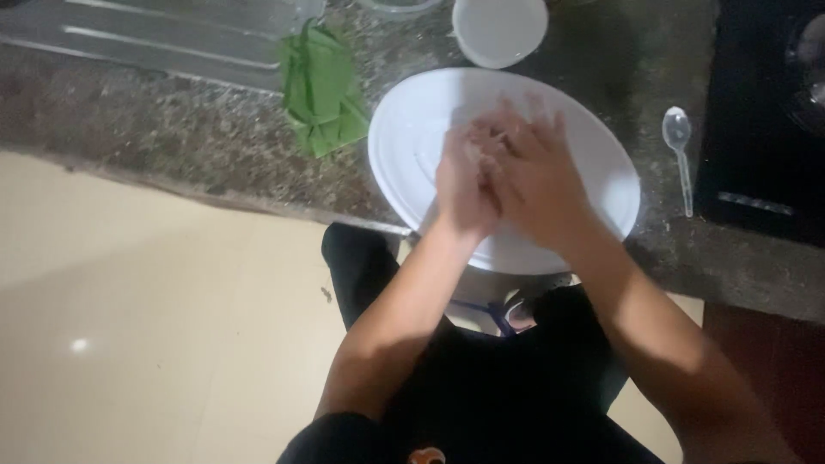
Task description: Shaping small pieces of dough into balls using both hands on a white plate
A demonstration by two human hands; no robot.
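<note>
Left hand (465,182) and right hand (533,176) pressed together over the white plate (404,146) — contents between the palms blurred, cannot tell; clear spoon (681,155) lies beside the plate.

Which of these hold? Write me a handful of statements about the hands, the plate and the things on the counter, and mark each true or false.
1. Both hands, the left hand and the right hand, are pressed together over the large white plate. True.
2. A clear plastic spoon lies on the counter to the right of the plate. True.
3. The folded cloth beside the plate is red. False: it is green.
4. The small white bowl sits on the floor. False: it stands on the stone counter, beyond the plate.
5. The right hand holds the spoon. False: the spoon lies apart from both hands.
</note>
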